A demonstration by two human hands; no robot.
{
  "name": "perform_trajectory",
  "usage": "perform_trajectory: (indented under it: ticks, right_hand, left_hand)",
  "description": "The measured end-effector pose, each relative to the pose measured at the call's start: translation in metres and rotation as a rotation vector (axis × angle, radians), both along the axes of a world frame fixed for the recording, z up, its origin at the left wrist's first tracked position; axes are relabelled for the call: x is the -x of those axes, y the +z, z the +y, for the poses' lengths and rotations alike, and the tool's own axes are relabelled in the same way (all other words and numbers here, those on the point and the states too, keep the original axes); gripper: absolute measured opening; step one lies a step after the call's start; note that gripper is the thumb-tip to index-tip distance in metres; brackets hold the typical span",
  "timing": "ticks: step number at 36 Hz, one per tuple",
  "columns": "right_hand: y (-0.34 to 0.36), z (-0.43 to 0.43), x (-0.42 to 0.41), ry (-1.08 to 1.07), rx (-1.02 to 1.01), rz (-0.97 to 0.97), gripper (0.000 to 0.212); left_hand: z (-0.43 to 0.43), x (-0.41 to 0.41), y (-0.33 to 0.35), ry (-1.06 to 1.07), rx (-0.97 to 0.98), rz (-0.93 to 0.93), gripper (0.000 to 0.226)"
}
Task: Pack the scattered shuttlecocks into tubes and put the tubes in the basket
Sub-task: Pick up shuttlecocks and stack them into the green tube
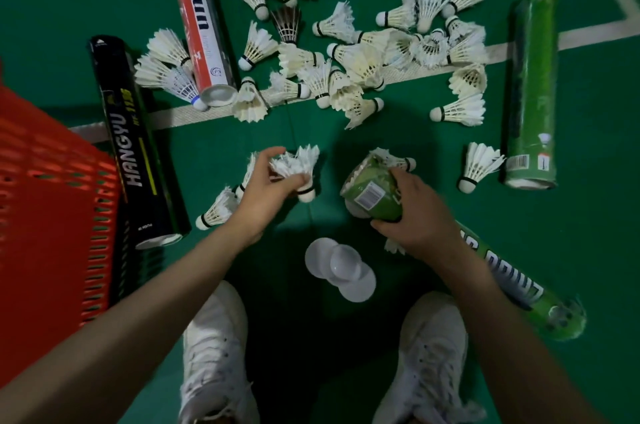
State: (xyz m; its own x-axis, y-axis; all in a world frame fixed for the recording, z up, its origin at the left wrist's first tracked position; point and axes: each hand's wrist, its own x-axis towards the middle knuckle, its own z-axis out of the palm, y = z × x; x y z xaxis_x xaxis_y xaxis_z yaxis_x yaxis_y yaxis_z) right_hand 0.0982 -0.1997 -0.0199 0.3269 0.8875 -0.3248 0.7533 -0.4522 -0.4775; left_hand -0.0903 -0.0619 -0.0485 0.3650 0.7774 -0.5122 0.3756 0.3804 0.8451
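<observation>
Now held shuttlecock (298, 170) cork nearward; held tube (375, 195) seemingly tilted.

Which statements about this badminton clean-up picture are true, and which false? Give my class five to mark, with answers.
1. The left hand holds a shuttlecock. True.
2. The right hand is empty. False: it grips a green tube.
3. The basket is blue. False: it is red.
4. White lids lie on the floor near the shoes. True.
5. Every scattered shuttlecock is white. False: there is one dark shuttlecock.
</observation>
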Motion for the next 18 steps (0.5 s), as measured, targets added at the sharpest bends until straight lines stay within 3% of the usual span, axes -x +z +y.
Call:
perform_trajectory:
  ticks: [5,10,16,18]
  right_hand:
    - [0.005,0.006,0.015,0.049,-0.024,-0.022,0.085]
    - [0.009,0.015,0.023,0.072,-0.057,-0.012,0.084]
    - [0.01,0.021,0.031,0.062,-0.082,-0.024,0.086]
    - [0.01,0.022,0.031,0.055,-0.083,-0.032,0.087]
  left_hand:
    - [-0.001,-0.011,0.014,0.187,0.136,-0.231,0.05]
    - [-0.007,-0.013,0.019,0.18,0.134,-0.225,0.058]
    - [-0.019,-0.012,0.023,0.047,0.025,-0.219,0.04]
    - [-0.019,-0.011,0.026,0.012,0.039,-0.228,0.056]
